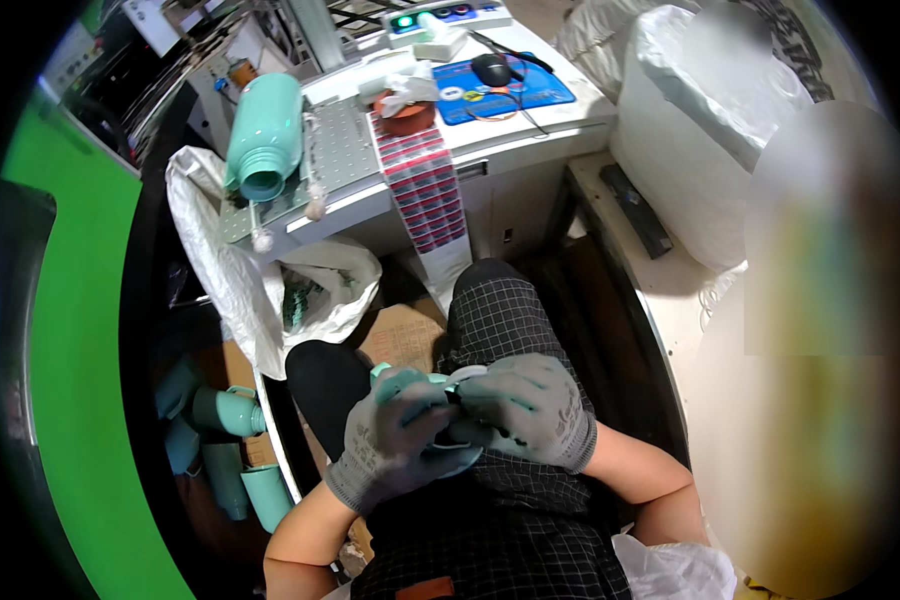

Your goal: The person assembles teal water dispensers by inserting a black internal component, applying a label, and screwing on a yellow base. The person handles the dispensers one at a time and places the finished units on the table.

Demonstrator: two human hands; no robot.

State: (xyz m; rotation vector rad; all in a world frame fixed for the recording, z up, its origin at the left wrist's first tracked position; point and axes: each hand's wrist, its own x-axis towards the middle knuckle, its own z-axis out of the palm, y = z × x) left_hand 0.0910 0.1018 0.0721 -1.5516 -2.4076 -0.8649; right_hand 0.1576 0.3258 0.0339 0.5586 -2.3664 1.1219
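At lower centre we clamp both gloved grips, left hand (395,440) and right hand (530,410), around a small teal cap (402,380): seemingly light, stiff, smooth, best pinched by its rim.

Small mint-green part (402,380), plastic by the look, rounded like a cap or lid. Held low over the lap, above checked fabric, between two grey-gloved hands. Mostly hidden: only a curved top edge and a short stub at the upper left showing past the fingers. Pale whitish ring or rim (467,375) just beside it on the right, touching the green piece, wedged where the two gloves meet. Another sliver of mint green (460,455) peeking out below the left glove's fingers. Exact shape, tilt and whether one piece or several: cannot tell, too much covered.
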